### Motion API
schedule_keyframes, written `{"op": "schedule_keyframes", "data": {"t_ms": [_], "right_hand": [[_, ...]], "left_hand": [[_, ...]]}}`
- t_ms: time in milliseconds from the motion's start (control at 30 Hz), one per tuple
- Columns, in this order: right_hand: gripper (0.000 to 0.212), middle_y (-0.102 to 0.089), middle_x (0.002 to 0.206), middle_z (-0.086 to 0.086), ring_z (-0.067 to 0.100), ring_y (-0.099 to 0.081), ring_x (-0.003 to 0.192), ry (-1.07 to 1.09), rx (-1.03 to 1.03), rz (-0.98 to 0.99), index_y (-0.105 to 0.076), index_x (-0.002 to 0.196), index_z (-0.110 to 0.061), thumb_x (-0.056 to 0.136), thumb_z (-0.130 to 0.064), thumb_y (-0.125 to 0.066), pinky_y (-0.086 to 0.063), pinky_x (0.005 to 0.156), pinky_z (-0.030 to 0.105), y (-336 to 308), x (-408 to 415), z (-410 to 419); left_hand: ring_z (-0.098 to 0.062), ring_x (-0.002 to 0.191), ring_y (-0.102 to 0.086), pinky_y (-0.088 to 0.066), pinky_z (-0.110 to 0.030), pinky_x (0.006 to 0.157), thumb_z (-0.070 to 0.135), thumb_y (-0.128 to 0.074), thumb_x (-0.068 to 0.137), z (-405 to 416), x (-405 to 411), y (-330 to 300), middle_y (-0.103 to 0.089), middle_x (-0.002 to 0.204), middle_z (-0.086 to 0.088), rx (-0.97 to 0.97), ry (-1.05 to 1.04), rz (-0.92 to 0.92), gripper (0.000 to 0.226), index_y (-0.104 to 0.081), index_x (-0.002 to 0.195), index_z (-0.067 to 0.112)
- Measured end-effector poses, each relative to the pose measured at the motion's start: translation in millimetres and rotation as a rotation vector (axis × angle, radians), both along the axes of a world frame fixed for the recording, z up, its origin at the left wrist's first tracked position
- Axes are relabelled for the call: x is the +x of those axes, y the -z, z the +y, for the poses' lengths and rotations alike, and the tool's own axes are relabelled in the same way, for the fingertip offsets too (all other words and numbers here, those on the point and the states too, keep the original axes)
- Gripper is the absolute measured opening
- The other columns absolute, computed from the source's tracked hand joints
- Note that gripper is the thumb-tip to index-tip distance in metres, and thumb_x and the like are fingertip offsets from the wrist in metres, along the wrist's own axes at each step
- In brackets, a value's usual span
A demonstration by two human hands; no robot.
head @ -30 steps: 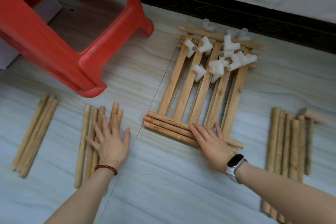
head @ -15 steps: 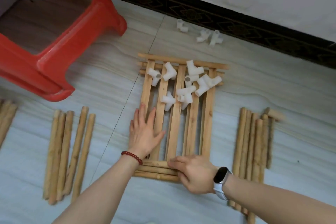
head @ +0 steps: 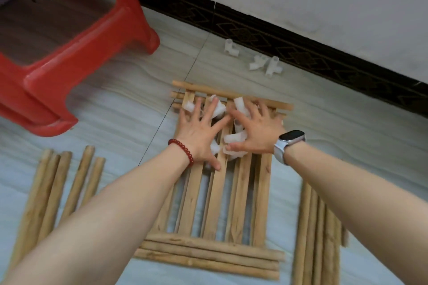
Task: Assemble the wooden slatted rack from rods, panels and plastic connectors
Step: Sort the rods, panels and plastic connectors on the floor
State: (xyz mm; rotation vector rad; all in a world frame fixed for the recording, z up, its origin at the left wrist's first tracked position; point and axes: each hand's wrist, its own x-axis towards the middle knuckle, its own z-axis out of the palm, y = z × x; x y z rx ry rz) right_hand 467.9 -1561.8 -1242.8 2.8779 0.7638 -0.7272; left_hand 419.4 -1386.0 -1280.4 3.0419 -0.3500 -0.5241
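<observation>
both hands had moved up onto the white connectors (head: 234, 137), left hand (head: 198, 132) and right hand (head: 259, 133) spread flat over them, slatted panels (head: 240, 196) underneath

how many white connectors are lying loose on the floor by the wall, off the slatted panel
3. One white connector lies alone, nearer the red stool; two more lie side by side to its right.

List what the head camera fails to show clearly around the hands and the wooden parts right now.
- White connectors on the slatted panel: count hidden under the left hand and right hand.
- Whether either hand grips a connector: fingers spread, contact underneath unseen.
- Right rod bundle: near ends cut off by the bottom edge.
- Left rod bundle: partly covered by the left forearm, blurred.
</observation>
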Motion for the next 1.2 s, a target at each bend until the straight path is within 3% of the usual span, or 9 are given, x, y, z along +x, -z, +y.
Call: {"op": "schedule_keyframes", "data": {"t_ms": [167, 267, 467, 600, 733, 933, 1067, 1133, 1200], "right_hand": [[0.104, 0.003, 0.153, 0.004, 0.035, -0.007, 0.138, 0.011, -0.172, 0.046, 0.001, 0.142, -0.045, 0.062, -0.078, -0.058, -0.029, 0.099, 0.062, 8, -16, -6], [0.103, -0.004, 0.148, 0.007, 0.034, -0.018, 0.132, 0.037, -0.133, 0.012, -0.002, 0.140, -0.041, 0.063, -0.073, -0.062, -0.036, 0.092, 0.055, 9, -24, -1], [0.096, -0.015, 0.140, 0.010, 0.036, -0.034, 0.120, 0.044, -0.085, 0.055, -0.010, 0.138, -0.036, 0.066, -0.062, -0.068, -0.043, 0.082, 0.046, 7, -28, 9], [0.090, -0.018, 0.139, 0.009, 0.036, -0.040, 0.114, 0.073, -0.075, 0.134, -0.018, 0.134, -0.040, 0.064, -0.058, -0.072, -0.042, 0.078, 0.043, 4, -21, 10], [0.087, -0.014, 0.143, 0.007, 0.034, -0.046, 0.110, 0.121, -0.072, 0.172, -0.017, 0.135, -0.044, 0.067, -0.049, -0.072, -0.045, 0.072, 0.039, 3, -22, 5], [0.064, -0.025, 0.135, 0.009, 0.026, -0.050, 0.088, 0.090, 0.016, 0.118, -0.033, 0.125, -0.034, 0.072, -0.039, -0.069, -0.049, 0.069, 0.036, 4, -38, 4], [0.056, -0.028, 0.129, 0.005, 0.021, -0.049, 0.081, 0.126, 0.104, 0.092, -0.038, 0.122, -0.035, 0.074, -0.033, -0.067, -0.045, 0.063, 0.030, -1, -41, -6], [0.053, -0.027, 0.130, 0.005, 0.022, -0.048, 0.085, 0.145, 0.115, 0.085, -0.040, 0.120, -0.035, 0.075, -0.030, -0.067, -0.046, 0.067, 0.032, -1, -47, -5], [0.052, -0.025, 0.133, 0.007, 0.026, -0.044, 0.094, 0.148, 0.078, 0.073, -0.040, 0.123, -0.033, 0.077, -0.025, -0.065, -0.047, 0.074, 0.037, -4, -49, -4]], "left_hand": [[-0.040, 0.135, -0.015, -0.031, -0.060, 0.097, 0.065, -0.070, 0.063, 5, 17, -15, 0.019, 0.155, 0.003, 0.036, -0.015, -0.017, 0.098, -0.016, 0.141, 0.044], [-0.043, 0.135, -0.014, -0.046, -0.048, 0.087, 0.045, -0.064, 0.076, 8, 10, -17, 0.014, 0.156, 0.002, 0.022, -0.045, -0.027, 0.066, -0.033, 0.134, 0.037], [-0.043, 0.135, -0.017, -0.044, -0.043, 0.090, 0.059, -0.062, 0.075, -3, 15, -25, 0.014, 0.155, -0.003, 0.130, -0.063, 0.075, 0.078, -0.025, 0.139, 0.037], [-0.033, 0.124, -0.034, -0.043, -0.039, 0.086, 0.049, -0.062, 0.077, -2, 13, -29, -0.009, 0.150, -0.006, 0.083, -0.057, 0.056, 0.058, -0.041, 0.129, 0.033], [-0.025, 0.096, -0.053, -0.039, -0.033, 0.067, 0.034, -0.065, 0.078, 3, 9, -28, -0.031, 0.132, -0.005, -0.058, -0.068, -0.012, 0.052, -0.045, 0.125, 0.027], [-0.022, 0.096, -0.048, -0.041, -0.028, 0.073, 0.021, -0.068, 0.078, 15, 0, -29, -0.037, 0.126, -0.003, -0.461, -0.300, 0.004, 0.056, -0.046, 0.130, 0.021], [-0.009, 0.081, -0.046, -0.038, -0.011, 0.056, 0.017, -0.070, 0.075, 34, -36, -40, -0.032, 0.110, 0.006, -0.689, -0.526, -0.138, 0.051, -0.050, 0.122, 0.020], [-0.007, 0.077, -0.047, -0.043, -0.015, 0.058, 0.016, -0.068, 0.074, 50, -74, -40, -0.031, 0.107, 0.007, -0.677, -0.627, -0.164, 0.043, -0.051, 0.113, 0.022], [-0.014, 0.079, -0.049, -0.048, -0.031, 0.070, 0.013, -0.067, 0.072, 63, -117, -36, -0.032, 0.109, 0.005, -0.607, -0.723, -0.143, 0.037, -0.051, 0.104, 0.022]]}}
